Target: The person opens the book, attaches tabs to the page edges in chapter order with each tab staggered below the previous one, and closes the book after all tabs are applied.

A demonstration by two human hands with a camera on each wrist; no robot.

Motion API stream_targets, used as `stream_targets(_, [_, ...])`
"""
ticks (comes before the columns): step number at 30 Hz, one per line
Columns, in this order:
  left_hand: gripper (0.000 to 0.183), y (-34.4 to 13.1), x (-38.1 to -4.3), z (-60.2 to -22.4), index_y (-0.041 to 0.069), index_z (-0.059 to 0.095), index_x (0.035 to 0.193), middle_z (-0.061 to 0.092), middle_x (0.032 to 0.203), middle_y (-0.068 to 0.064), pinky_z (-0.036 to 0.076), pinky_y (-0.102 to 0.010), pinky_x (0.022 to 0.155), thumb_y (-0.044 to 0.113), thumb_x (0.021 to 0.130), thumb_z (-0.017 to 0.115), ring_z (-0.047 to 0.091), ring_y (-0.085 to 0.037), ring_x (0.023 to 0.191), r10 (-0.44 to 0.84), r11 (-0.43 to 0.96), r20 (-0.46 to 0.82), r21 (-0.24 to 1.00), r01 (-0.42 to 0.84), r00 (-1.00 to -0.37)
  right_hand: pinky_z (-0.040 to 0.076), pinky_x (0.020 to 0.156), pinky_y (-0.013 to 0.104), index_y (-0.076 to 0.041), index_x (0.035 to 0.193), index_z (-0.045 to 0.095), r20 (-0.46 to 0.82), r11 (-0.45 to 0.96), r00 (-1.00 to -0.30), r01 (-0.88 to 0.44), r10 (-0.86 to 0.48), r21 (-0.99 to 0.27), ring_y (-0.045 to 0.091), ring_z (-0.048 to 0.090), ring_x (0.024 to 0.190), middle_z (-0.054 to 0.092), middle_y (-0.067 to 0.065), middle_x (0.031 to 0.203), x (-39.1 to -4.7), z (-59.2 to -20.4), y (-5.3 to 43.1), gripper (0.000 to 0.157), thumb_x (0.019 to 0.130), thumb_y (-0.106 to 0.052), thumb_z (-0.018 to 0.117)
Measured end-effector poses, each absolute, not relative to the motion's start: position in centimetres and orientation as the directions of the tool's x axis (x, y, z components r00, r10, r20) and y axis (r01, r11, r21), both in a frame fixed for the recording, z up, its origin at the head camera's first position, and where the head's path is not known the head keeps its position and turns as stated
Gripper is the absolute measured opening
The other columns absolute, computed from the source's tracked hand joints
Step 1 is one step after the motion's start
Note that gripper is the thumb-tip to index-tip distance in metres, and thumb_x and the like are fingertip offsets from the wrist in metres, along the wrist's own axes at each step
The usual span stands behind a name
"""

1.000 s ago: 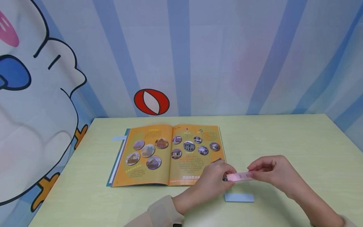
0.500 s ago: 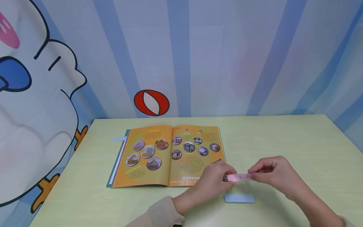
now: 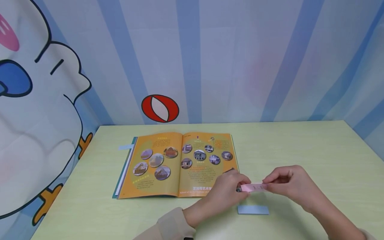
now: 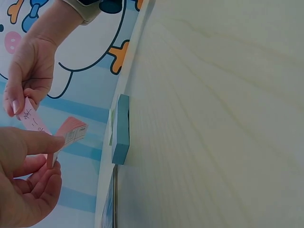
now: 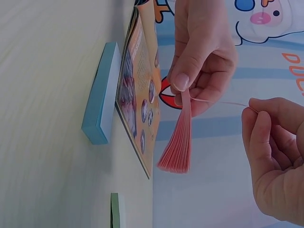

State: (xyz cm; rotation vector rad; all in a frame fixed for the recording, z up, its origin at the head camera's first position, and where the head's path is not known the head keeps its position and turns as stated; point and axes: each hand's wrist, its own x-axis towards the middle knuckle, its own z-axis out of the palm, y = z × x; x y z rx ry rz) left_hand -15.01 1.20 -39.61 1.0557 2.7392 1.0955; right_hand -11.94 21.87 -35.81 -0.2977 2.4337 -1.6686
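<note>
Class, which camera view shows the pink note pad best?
The right wrist view, where the pad fans out beyond the left hand. The left wrist view shows it partly hidden, printed end visible; the head view mainly shows one sheet.

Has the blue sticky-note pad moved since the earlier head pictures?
No: in the head view, the blue sticky-note pad keeps its place relative to the open book.

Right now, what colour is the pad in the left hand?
Pink; the pad shows best in the right wrist view, its sheet edges fanned.
</note>
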Motion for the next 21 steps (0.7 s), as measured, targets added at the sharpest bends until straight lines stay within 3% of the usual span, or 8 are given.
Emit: stream_targets(21, [0.016, 1.58, -15.07, -39.73, 0.010, 0.072, 0.093, 0.056, 0.078, 0.011, 0.036, -0.009, 0.063, 0.012, 0.077, 0.075, 0.045, 0.001, 0.070, 0.602, 0.512, 0.249, 0.609, 0.606, -0.759, 0.055, 0.062, 0.030, 0.006, 0.087, 0.069, 0.000, 0.347, -0.963, -0.097, -0.269, -0.933, 0.016, 0.066, 0.069, 0.069, 0.000, 0.077, -11.56, -35.46, 21.99, 0.013, 0.081, -0.005, 0.070])
